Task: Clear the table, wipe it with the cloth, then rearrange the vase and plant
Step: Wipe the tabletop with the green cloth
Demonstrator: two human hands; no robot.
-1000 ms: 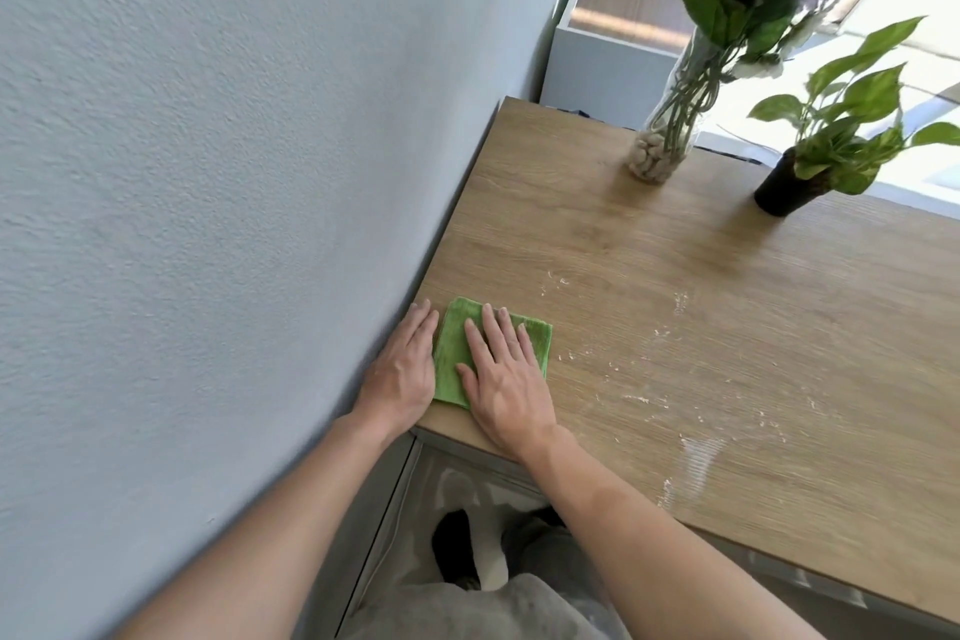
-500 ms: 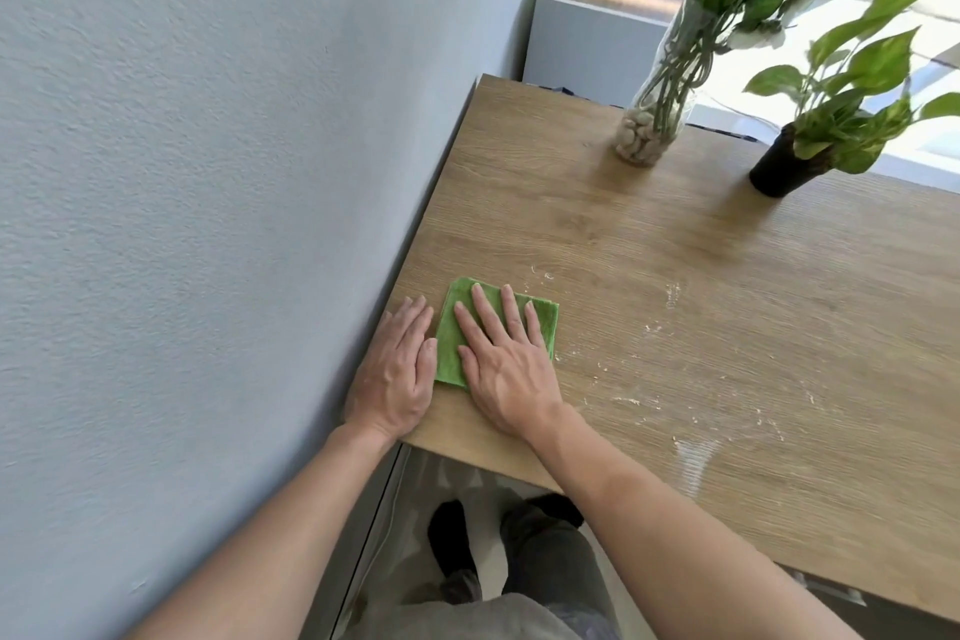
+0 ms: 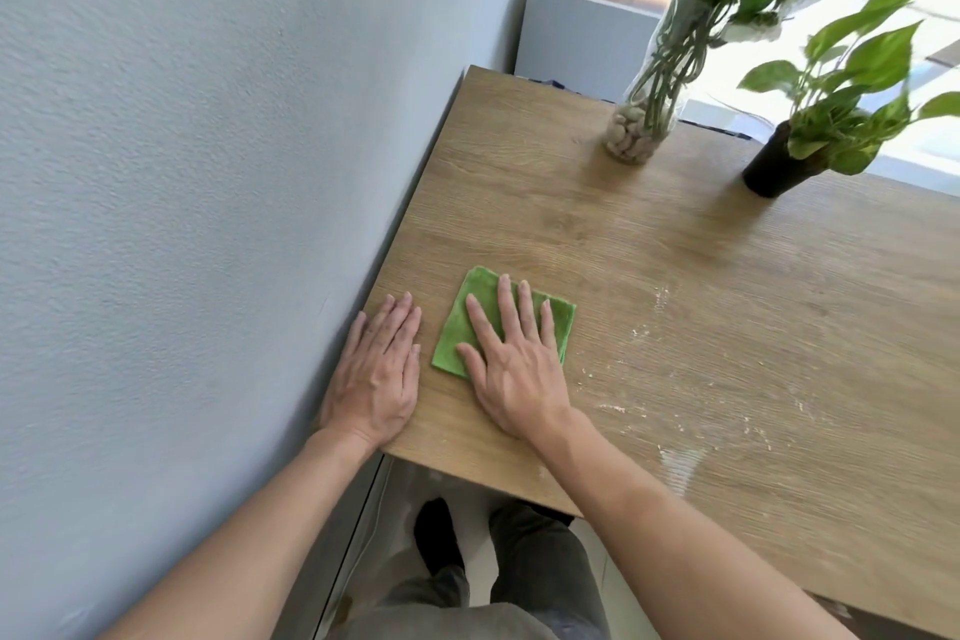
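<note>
A folded green cloth [image 3: 556, 314] lies on the wooden table [image 3: 701, 286] near its left front corner. My right hand [image 3: 511, 364] presses flat on the cloth, fingers spread. My left hand [image 3: 379, 372] rests flat on the bare wood beside the wall, a small gap left of the cloth, holding nothing. A clear glass vase [image 3: 644, 120] with pebbles and green stems stands at the back of the table. To its right is a leafy plant in a black pot [image 3: 774, 166].
A grey-blue wall [image 3: 208, 172] runs along the table's left edge. White crumbs and smears [image 3: 644, 333] dot the wood right of the cloth. A bright window ledge lies behind the plants. My legs show below the front edge.
My right hand has slid the cloth away from the wall, to the right and a little forward. A gap has opened between the cloth and my left hand, which stays near the wall.
</note>
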